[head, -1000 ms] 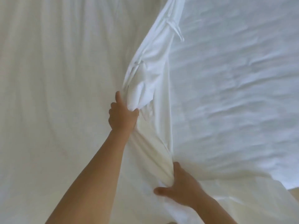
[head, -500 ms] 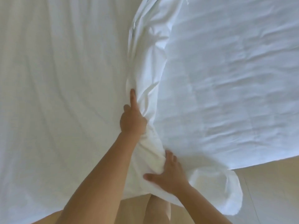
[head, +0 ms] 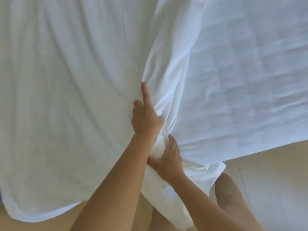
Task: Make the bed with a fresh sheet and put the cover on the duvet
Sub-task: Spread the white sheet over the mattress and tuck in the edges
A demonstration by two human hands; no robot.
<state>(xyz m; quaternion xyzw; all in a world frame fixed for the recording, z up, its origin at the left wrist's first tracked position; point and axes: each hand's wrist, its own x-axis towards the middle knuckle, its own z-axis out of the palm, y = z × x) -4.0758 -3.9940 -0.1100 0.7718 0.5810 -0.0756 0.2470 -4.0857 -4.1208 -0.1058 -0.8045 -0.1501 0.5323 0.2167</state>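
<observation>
Plainly there is only the head view, looking down over the near edge of the bed (head: 250, 80), whose crinkled white surface fills the right half. Over the left half lies a smoother white cloth with long soft folds, which I take to be the cover (head: 66, 80). Whether the duvet is inside it cannot be told. Where the two meet, the cover's edge is gathered into a thick ridge. It runs from the top of the frame down toward the person, then drops off the bed edge and hangs between the forearms, beside the legs (head: 230, 194) and above the tan floor (head: 275, 197).

Both hands are on that ridge. The left hand (head: 146, 120) is farther up the bed. Its index finger (head: 145, 94) lies straight along the ridge, pointing away from the person. The other fingers are curled and the thumb is pressed into the cloth, so it looks to be pinching the gathered edge. The right hand (head: 168, 157) sits just below it, nearer the bed edge, with its fingers wrapped round the bunch.

The ridge's long axis runs away from the person, so any coming pull or feed would likely go along that line, with the left hand leading. The loose tail below the right hand is slack not yet dealt with
</observation>
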